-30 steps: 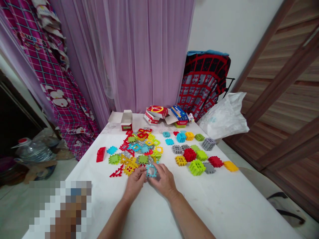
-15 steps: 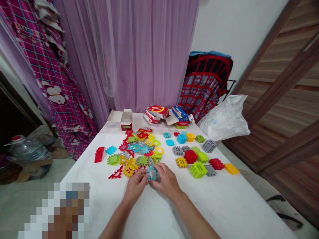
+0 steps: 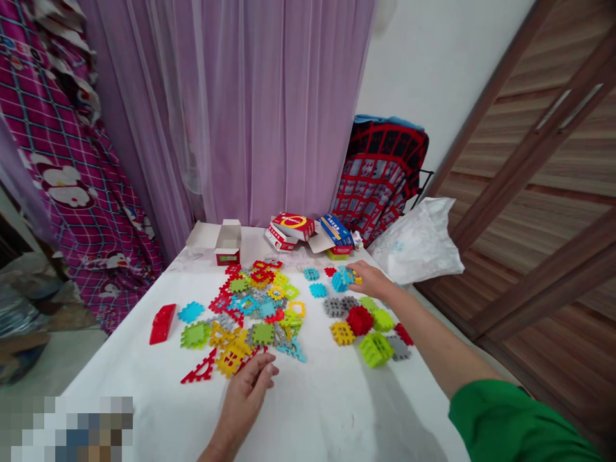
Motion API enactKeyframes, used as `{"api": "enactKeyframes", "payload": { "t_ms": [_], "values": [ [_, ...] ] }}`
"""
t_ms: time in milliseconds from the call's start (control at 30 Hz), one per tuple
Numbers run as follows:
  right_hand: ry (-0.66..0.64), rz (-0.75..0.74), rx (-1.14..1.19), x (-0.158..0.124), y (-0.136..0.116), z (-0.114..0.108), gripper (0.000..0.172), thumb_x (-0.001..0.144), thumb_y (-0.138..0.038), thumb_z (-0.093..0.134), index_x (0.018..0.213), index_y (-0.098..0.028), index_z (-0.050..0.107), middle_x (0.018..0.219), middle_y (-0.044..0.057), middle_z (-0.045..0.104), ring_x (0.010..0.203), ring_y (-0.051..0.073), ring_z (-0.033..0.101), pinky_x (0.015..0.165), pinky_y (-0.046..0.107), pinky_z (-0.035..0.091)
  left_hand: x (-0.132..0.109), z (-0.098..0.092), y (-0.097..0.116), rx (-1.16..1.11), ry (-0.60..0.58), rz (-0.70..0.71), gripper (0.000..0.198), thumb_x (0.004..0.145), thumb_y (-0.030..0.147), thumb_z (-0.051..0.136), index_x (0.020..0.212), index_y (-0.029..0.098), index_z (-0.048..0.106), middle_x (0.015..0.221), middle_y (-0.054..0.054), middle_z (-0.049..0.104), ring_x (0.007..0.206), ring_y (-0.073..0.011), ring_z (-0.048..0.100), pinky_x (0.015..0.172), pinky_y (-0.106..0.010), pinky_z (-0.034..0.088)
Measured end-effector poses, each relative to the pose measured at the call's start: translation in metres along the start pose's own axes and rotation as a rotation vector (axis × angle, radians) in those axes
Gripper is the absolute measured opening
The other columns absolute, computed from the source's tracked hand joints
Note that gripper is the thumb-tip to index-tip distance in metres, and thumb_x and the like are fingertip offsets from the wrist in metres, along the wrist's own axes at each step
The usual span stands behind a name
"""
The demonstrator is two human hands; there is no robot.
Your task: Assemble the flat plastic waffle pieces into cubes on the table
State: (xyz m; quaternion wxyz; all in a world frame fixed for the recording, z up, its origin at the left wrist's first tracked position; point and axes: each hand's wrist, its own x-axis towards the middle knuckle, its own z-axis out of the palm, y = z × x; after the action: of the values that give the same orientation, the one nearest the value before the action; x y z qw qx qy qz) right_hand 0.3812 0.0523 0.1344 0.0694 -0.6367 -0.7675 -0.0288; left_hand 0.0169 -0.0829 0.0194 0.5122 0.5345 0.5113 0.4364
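Observation:
My right hand (image 3: pixel 369 280) reaches over the sorted pieces at the table's right, fingers closed on a blue interlocking plastic tile (image 3: pixel 350 272) beside a blue block cube (image 3: pixel 339 281); the fingers partly hide the tile. My left hand (image 3: pixel 254 378) is low at the near edge of the mixed pile, with its fingers loosely bent and apart and nothing in them. Near it lie yellow tiles (image 3: pixel 233 357), a red triangle piece (image 3: pixel 201 368), a green tile (image 3: pixel 263 333) and a light-blue triangle piece (image 3: pixel 292 348).
On the right side of the white table (image 3: pixel 317 410) are a red cube (image 3: pixel 360 320), a lime cube (image 3: pixel 375 349) and grey tiles (image 3: pixel 333 307). An open box (image 3: pixel 228 242), red boxes (image 3: pixel 293 226) and a blue box (image 3: pixel 336 230) stand at the back. A white plastic bag (image 3: pixel 418 240) is behind right.
My right hand has left my left hand and moved forward and right with the blue tile. The left hand has moved slightly left and down. The view has shifted.

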Motion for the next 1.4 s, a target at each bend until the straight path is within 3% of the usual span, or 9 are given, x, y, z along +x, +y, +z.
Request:
{"api": "enactKeyframes", "payload": {
  "t_ms": [167,400,567,767,1033,1233,1400],
  "values": [
    [-0.118,-0.048,-0.117,0.028,0.023,0.010,0.055,0.071,-0.023,0.072,0.125,-0.018,0.061,0.119,0.012,0.063,0.104,0.024,0.062,0.093,0.032,0.045,0.001,-0.002,-0.005,0.032,0.005,-0.005,0.062,0.068,0.075,0.059,0.093,0.021,0.073,0.077,-0.007,0.074,0.063,-0.0187,0.065,0.046,-0.025,0.050],
    [-0.243,-0.095,-0.183,0.049,0.023,0.010,0.057,0.069,-0.020,0.071,0.125,-0.016,0.062,0.121,0.014,0.064,0.110,0.027,0.062,0.094,0.031,0.046,0.002,-0.002,-0.007,0.051,0.029,0.018,0.060,0.066,0.076,0.061,0.090,0.022,0.074,0.073,-0.007,0.074,0.059,-0.0190,0.065,0.044,-0.026,0.050],
    [-0.301,-0.086,-0.237,0.059,0.022,0.010,0.059,0.068,-0.021,0.073,0.126,-0.019,0.063,0.120,0.014,0.065,0.104,0.028,0.065,0.087,0.033,0.050,0.002,-0.003,-0.012,0.056,0.003,0.022,0.057,0.070,0.073,0.060,0.092,0.023,0.074,0.075,-0.007,0.074,0.061,-0.0186,0.066,0.044,-0.024,0.050],
    [-0.305,-0.070,-0.241,0.063,0.022,0.014,0.057,0.063,-0.023,0.076,0.119,-0.026,0.067,0.115,0.008,0.068,0.097,0.025,0.067,0.079,0.030,0.051,0.003,-0.005,-0.020,0.066,0.000,0.006,0.057,0.069,0.074,0.061,0.093,0.024,0.074,0.076,-0.006,0.074,0.062,-0.0194,0.067,0.043,-0.024,0.050],
    [-0.335,-0.047,-0.246,0.065,0.019,0.016,0.059,0.062,-0.023,0.077,0.120,-0.027,0.067,0.117,0.009,0.068,0.098,0.026,0.067,0.079,0.030,0.051,0.002,-0.007,-0.022,0.067,-0.013,-0.010,0.056,0.071,0.072,0.061,0.096,0.024,0.074,0.080,-0.007,0.075,0.066,-0.0205,0.068,0.046,-0.025,0.051],
    [-0.341,-0.031,-0.247,0.070,0.020,0.007,0.062,0.068,-0.025,0.074,0.129,-0.023,0.062,0.122,0.012,0.065,0.106,0.029,0.064,0.086,0.036,0.051,0.002,-0.007,-0.020,0.067,-0.023,-0.019,0.057,0.071,0.073,0.060,0.095,0.024,0.074,0.080,-0.007,0.075,0.066,-0.0200,0.067,0.046,-0.024,0.051],
    [-0.285,-0.056,-0.222,0.089,-0.003,0.010,0.063,0.072,-0.033,0.074,0.133,-0.024,0.059,0.130,0.013,0.059,0.117,0.031,0.058,0.094,0.037,0.048,0.000,-0.007,-0.017,0.046,-0.021,-0.033,0.057,0.069,0.073,0.062,0.095,0.025,0.075,0.079,-0.007,0.075,0.065,-0.0196,0.067,0.044,-0.023,0.049]
  ]
}}
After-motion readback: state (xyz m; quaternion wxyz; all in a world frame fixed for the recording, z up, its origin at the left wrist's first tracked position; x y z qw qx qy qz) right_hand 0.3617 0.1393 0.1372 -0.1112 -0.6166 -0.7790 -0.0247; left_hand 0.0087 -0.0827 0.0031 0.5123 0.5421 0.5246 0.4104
